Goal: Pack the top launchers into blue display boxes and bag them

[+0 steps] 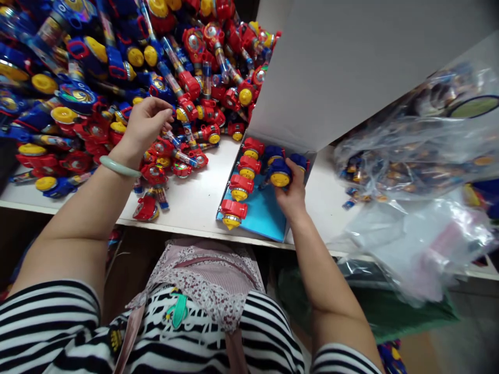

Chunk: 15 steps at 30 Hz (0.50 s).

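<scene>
My right hand (292,195) grips a blue toy (279,173) with a round yellow end, inside an upright-lidded box (265,215) with a bright blue bottom. Two more blue toys sit partly hidden behind it. Along the box's left side stands a column of several red toys (240,186) with yellow ends. Over the big heap of toys, my left hand (150,124) hovers with loosely bent fingers and thumb apart; nothing shows in it. Closest to its fingertips is a red toy (186,108) with a yellow end.
Red and blue toys with clear tubes (171,57) are heaped across the left of the white table (191,200). A tall white lid or panel (331,57) rises behind the box. Clear plastic bags (421,156) of small parts lie right, near a green sack (397,311) below.
</scene>
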Tool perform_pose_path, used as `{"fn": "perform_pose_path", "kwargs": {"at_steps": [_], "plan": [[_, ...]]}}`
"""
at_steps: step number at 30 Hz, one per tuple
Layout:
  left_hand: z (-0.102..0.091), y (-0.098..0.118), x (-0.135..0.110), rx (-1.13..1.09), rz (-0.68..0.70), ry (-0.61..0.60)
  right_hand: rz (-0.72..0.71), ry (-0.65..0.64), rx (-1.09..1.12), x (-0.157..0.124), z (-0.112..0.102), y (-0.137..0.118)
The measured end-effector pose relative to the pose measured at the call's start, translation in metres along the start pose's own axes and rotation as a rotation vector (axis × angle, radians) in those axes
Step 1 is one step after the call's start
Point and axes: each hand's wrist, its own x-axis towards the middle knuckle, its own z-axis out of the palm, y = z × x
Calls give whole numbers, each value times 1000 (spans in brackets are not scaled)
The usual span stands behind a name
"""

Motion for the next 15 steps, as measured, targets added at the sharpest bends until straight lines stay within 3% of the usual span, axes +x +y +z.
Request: {"fn": "perform_pose_path", "kwargs": {"at_steps": [3,7,9,15], "plan": [[-6,-7,2,16,-18,9,32,76,-7,-3,6,8],[-11,-14,0,-3,19,-14,-68,-194,81,-7,7,8],[-15,-19,1,8,34,-6,-41,-263,109,-8,9,5],[-26,-26,17,372,70,67,65,-219,66,-4,5,3]]}}
